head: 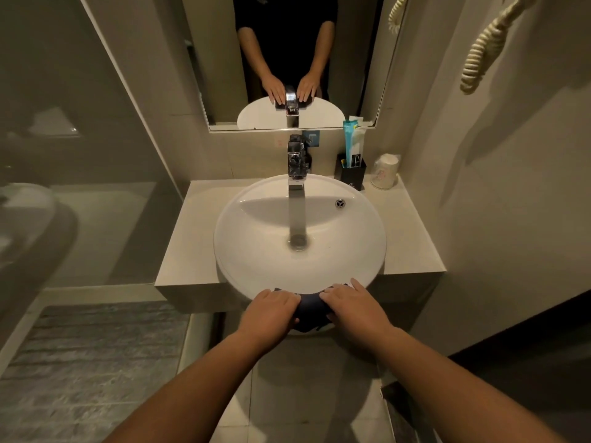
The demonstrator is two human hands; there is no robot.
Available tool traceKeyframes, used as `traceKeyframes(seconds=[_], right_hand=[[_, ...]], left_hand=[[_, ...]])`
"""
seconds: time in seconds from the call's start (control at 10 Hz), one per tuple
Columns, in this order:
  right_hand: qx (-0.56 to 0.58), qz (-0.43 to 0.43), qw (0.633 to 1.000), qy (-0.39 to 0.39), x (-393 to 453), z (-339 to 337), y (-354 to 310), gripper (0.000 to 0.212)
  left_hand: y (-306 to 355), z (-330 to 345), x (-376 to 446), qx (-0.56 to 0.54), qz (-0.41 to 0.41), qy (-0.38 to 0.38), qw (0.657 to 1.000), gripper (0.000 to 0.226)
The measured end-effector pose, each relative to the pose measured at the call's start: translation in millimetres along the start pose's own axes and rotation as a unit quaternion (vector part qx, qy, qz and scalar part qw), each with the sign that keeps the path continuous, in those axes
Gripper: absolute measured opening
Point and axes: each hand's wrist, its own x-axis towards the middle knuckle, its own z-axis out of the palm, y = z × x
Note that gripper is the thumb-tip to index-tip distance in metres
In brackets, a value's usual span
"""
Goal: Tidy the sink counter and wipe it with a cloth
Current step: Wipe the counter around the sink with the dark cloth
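Observation:
A dark blue cloth [311, 310] is draped over the front rim of the round white sink basin [256, 251]. My left hand [271, 310] presses on the cloth's left part, fingers curled over it. My right hand [353, 306] lies on its right part, fingers spread flat toward the rim. The beige counter [188, 238] surrounds the basin. At the back right corner stand a black holder [353, 174] with a teal toothpaste tube [350, 140] and a wrapped paper cup [385, 172].
A chrome tap [295, 164] rises behind the basin under the mirror [287, 59]. A coiled cord [486, 49] hangs on the right wall. A glass partition [80, 155] stands left, with a grey floor mat [89, 362] below.

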Motion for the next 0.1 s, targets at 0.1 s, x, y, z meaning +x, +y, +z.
traceKeyframes(seconds=[0.1], right_hand=[[0.006, 0.039, 0.999, 0.03, -15.1, -7.9, -8.0, 0.038]], left_hand=[[0.1, -4.2, -12.2, 0.001, 0.003, 0.032, 0.999, 0.035]])
